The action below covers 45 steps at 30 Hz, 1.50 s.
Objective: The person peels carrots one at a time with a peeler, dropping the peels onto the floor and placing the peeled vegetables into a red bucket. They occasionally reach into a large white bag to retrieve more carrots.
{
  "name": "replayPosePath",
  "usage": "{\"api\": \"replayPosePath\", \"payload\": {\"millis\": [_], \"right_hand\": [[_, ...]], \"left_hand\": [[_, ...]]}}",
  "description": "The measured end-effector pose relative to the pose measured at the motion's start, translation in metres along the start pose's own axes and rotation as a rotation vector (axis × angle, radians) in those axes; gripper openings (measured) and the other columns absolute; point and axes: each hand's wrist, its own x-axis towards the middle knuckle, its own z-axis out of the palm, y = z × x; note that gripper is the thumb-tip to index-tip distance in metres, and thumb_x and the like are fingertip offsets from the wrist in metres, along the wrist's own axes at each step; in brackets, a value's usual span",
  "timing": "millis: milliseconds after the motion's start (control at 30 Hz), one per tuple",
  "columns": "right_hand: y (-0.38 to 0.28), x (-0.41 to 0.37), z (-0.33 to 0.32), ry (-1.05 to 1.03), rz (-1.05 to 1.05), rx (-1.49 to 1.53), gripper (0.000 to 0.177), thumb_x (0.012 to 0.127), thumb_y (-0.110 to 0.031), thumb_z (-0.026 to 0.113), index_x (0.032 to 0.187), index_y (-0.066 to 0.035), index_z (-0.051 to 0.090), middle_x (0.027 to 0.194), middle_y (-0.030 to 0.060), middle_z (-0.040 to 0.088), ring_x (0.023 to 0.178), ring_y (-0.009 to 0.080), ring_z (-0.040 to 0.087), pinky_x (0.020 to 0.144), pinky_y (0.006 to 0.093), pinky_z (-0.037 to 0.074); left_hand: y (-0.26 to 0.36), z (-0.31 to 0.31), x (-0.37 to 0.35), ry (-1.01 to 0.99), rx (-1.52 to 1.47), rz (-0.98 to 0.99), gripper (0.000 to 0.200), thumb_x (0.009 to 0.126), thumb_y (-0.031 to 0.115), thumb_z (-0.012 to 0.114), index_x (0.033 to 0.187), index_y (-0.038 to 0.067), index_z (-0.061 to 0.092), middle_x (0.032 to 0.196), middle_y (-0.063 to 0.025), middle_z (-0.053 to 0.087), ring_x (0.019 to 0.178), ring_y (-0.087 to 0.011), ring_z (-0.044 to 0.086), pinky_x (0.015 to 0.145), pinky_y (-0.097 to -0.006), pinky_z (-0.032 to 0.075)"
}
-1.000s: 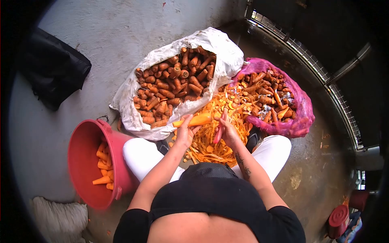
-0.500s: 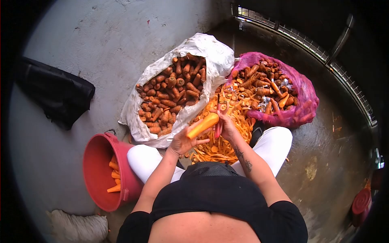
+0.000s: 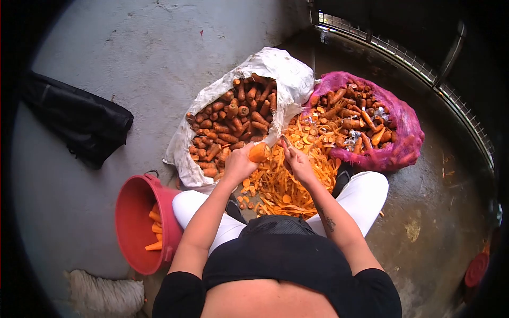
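Observation:
My left hand (image 3: 239, 166) is closed around a peeled orange carrot (image 3: 259, 152), whose thick end points up and to the right. Close by on the right, my right hand (image 3: 299, 165) grips a peeler (image 3: 286, 141), mostly hidden by the fingers; its red handle showed more clearly earlier. A small gap separates the peeler from the carrot. Below both hands lies a heap of orange peelings and cut carrot ends (image 3: 289, 193). Ahead, a white sack (image 3: 289, 71) lies open, full of unpeeled carrots (image 3: 228, 127).
A pink mesh sack (image 3: 405, 127) at the right holds carrots and scraps. Beside my left knee stands a red bucket (image 3: 124, 212) with several peeled carrots (image 3: 155, 233). Black sheeting (image 3: 79, 116) lies far left, a pale sack (image 3: 106, 294) lower left. A metal grating (image 3: 403, 53) runs along the back right.
My left hand has turned over and now wraps the carrot from above, its thick end out. My right hand has turned the peeler and moved slightly apart from the carrot.

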Motion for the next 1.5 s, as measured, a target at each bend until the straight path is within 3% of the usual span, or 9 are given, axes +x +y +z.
{"api": "replayPosePath", "payload": {"millis": [33, 133, 267, 300, 400, 600, 900, 1300, 1500], "right_hand": [[0.002, -0.004, 0.005, 0.067, -0.018, -0.072, 0.021, 0.098, -0.024, 0.047, 0.106, -0.006, 0.053, 0.069, -0.0072, 0.04, 0.057, 0.003, 0.037, 0.051, 0.0199, 0.033], [0.005, -0.018, 0.022, 0.148, -0.069, -0.058, 0.015, 0.097, -0.02, 0.049, 0.102, -0.006, 0.052, 0.07, -0.007, 0.041, 0.057, 0.0027, 0.038, 0.052, 0.0189, 0.033], [0.009, -0.029, 0.034, 0.137, -0.141, -0.152, 0.021, 0.095, -0.019, 0.053, 0.108, -0.003, 0.054, 0.076, -0.0041, 0.05, 0.064, 0.0046, 0.049, 0.058, 0.0212, 0.041], [0.015, -0.027, 0.035, 0.138, -0.204, -0.146, 0.027, 0.097, -0.02, 0.052, 0.118, -0.005, 0.056, 0.075, -0.0043, 0.053, 0.058, 0.0047, 0.048, 0.053, 0.0202, 0.041], [0.023, -0.027, 0.033, 0.147, -0.132, -0.127, 0.028, 0.096, -0.021, 0.054, 0.118, -0.004, 0.058, 0.073, -0.0052, 0.053, 0.057, 0.0039, 0.048, 0.052, 0.02, 0.04], [0.014, -0.03, 0.035, 0.138, -0.041, -0.166, 0.013, 0.092, -0.014, 0.056, 0.098, -0.004, 0.063, 0.068, -0.0048, 0.052, 0.061, 0.0044, 0.047, 0.055, 0.0213, 0.04], [0.027, -0.03, 0.033, 0.219, -0.028, -0.271, 0.013, 0.091, -0.016, 0.058, 0.086, -0.004, 0.062, 0.061, -0.0019, 0.049, 0.059, 0.0046, 0.043, 0.053, 0.0237, 0.038], [0.03, -0.028, 0.041, 0.26, -0.077, -0.314, 0.016, 0.09, -0.017, 0.059, 0.09, -0.001, 0.063, 0.065, 0.0025, 0.054, 0.063, 0.0055, 0.047, 0.058, 0.0251, 0.042], [0.027, -0.028, 0.045, 0.239, -0.063, -0.311, 0.019, 0.092, -0.017, 0.059, 0.095, 0.001, 0.063, 0.072, 0.0022, 0.062, 0.07, 0.0055, 0.051, 0.065, 0.0242, 0.045]], "left_hand": [[-0.002, -0.002, 0.001, 0.016, 0.019, 0.007, 0.027, 0.072, 0.027, 0.069, 0.093, 0.011, 0.062, 0.081, -0.0164, 0.066, 0.08, -0.0364, 0.063, 0.067, -0.0456, 0.049], [-0.006, -0.005, 0.002, 0.036, 0.078, 0.005, 0.024, 0.07, 0.021, 0.066, 0.09, 0.009, 0.06, 0.079, -0.0171, 0.066, 0.077, -0.0375, 0.063, 0.066, -0.0475, 0.048], [-0.013, -0.002, 0.004, 0.034, 0.15, -0.032, 0.022, 0.068, 0.017, 0.064, 0.088, 0.008, 0.059, 0.078, -0.0179, 0.065, 0.077, -0.0381, 0.063, 0.066, -0.0479, 0.048], [-0.013, -0.002, 0.004, 0.039, 0.165, -0.037, 0.021, 0.068, 0.016, 0.064, 0.087, 0.008, 0.059, 0.078, -0.0181, 0.065, 0.077, -0.0383, 0.063, 0.066, -0.048, 0.049], [-0.012, -0.003, 0.005, 0.074, 0.196, -0.017, 0.019, 0.068, 0.015, 0.063, 0.085, 0.008, 0.057, 0.077, -0.0179, 0.065, 0.076, -0.0383, 0.063, 0.066, -0.0482, 0.049], [-0.008, -0.002, 0.006, 0.094, 0.239, -0.01, 0.017, 0.069, 0.012, 0.061, 0.084, 0.008, 0.056, 0.076, -0.0171, 0.065, 0.075, -0.0377, 0.063, 0.066, -0.0484, 0.049], [0.002, -0.002, 0.004, 0.097, 0.301, -0.033, 0.015, 0.071, 0.013, 0.06, 0.083, 0.006, 0.056, 0.074, -0.0165, 0.065, 0.072, -0.0367, 0.064, 0.065, -0.048, 0.049], [-0.009, 0.013, -0.001, 0.32, 0.45, 0.09, 0.018, 0.068, 0.008, 0.062, 0.083, 0.009, 0.053, 0.073, -0.0098, 0.062, 0.068, -0.0311, 0.063, 0.059, -0.0418, 0.05], [-0.013, 0.009, -0.004, 0.253, 0.459, 0.124, 0.021, 0.066, 0.01, 0.065, 0.081, 0.011, 0.051, 0.072, -0.0072, 0.06, 0.066, -0.0289, 0.062, 0.058, -0.0405, 0.049]]}}
